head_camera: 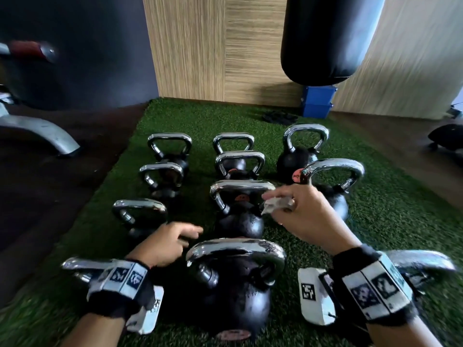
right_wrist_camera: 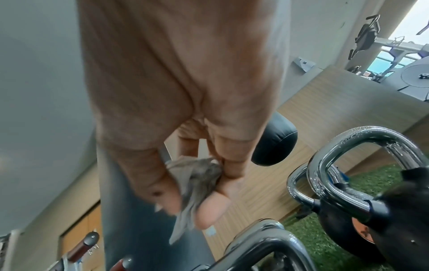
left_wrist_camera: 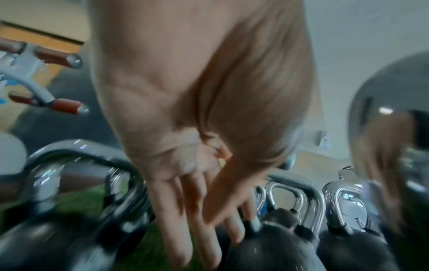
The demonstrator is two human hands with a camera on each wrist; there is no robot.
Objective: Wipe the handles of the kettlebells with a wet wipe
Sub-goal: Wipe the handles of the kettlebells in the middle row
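Several black kettlebells with chrome handles stand in rows on green turf [head_camera: 375, 221]. My right hand [head_camera: 300, 211] pinches a crumpled white wet wipe [head_camera: 275, 204] just beside the right end of the middle kettlebell's handle [head_camera: 240, 187]. The right wrist view shows the wipe [right_wrist_camera: 195, 185] bunched between thumb and fingers, above a chrome handle [right_wrist_camera: 262, 243]. My left hand [head_camera: 170, 242] hovers with straight, relaxed fingers between the left row and the nearest kettlebell [head_camera: 235, 279]. It holds nothing. In the left wrist view its fingers [left_wrist_camera: 199, 229] point down near a black kettlebell body [left_wrist_camera: 267, 251].
A black punching bag [head_camera: 328, 38] hangs at the back right above blue boxes [head_camera: 317, 101]. A grey machine leg [head_camera: 42, 131] stands on the dark floor to the left. Wood-panelled wall behind. A dark object [head_camera: 279, 117] lies on the turf's far end.
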